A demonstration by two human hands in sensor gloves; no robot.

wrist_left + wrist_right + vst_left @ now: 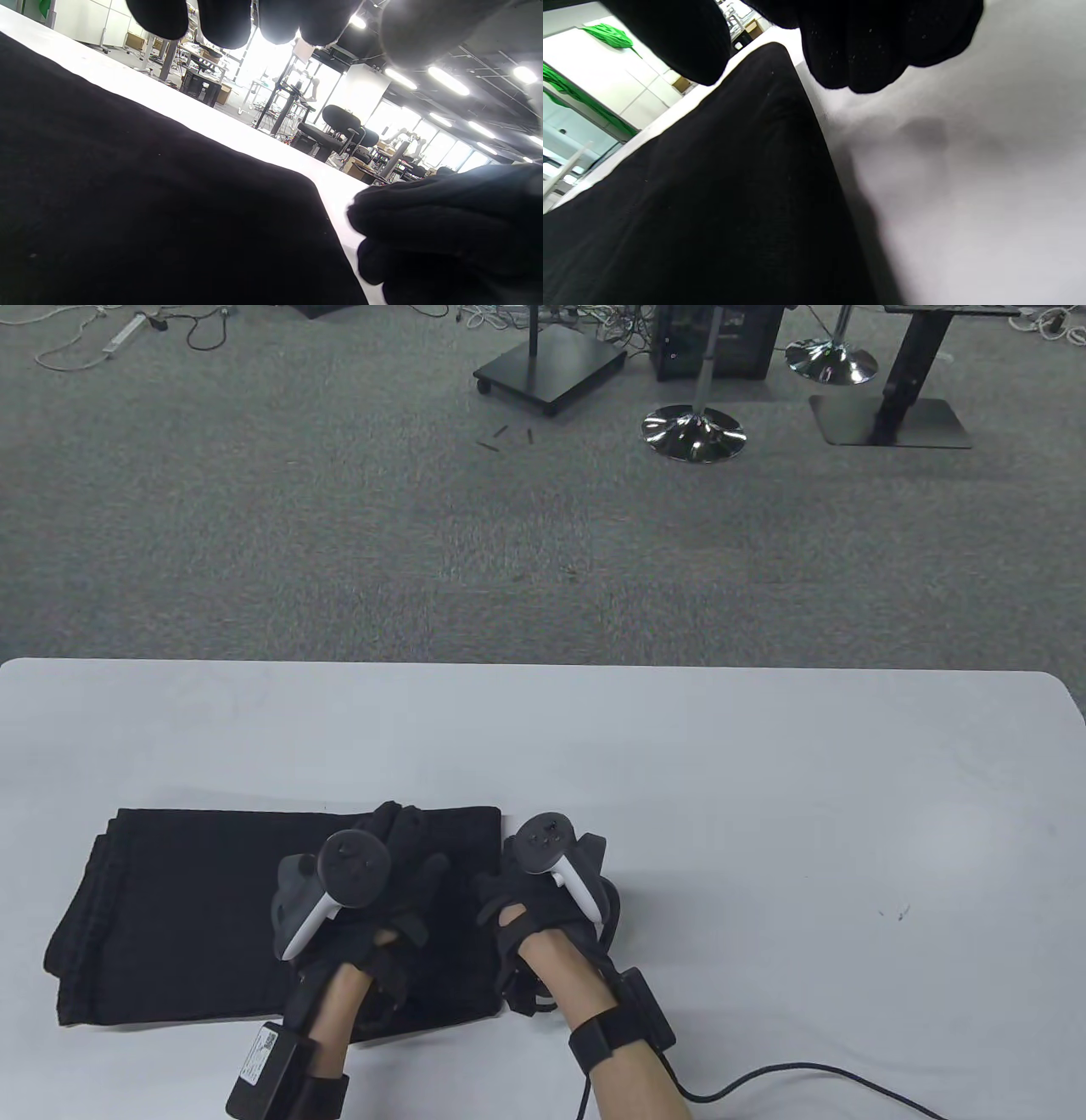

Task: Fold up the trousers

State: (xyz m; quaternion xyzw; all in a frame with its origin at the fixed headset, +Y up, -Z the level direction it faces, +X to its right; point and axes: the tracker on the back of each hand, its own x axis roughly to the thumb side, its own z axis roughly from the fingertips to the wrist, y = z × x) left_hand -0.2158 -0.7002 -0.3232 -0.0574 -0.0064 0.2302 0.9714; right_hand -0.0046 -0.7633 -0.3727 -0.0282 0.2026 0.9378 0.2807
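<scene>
The black trousers [212, 916] lie folded into a flat rectangle on the white table [764, 814], at its front left. My left hand [411, 848] is spread over the right part of the fold; in the left wrist view its fingertips [225, 21] hang just above the cloth [127, 190]. My right hand [502, 882] is at the fold's right edge with fingers curled, also showing in the left wrist view [445, 228]. In the right wrist view its fingers [882, 42] hover over bare table [967, 169] beside the cloth edge [712, 190], holding nothing.
A black cable [806, 1073] runs from my right wrist across the table's front right. Beyond the far table edge is grey carpet with stand bases [694, 432].
</scene>
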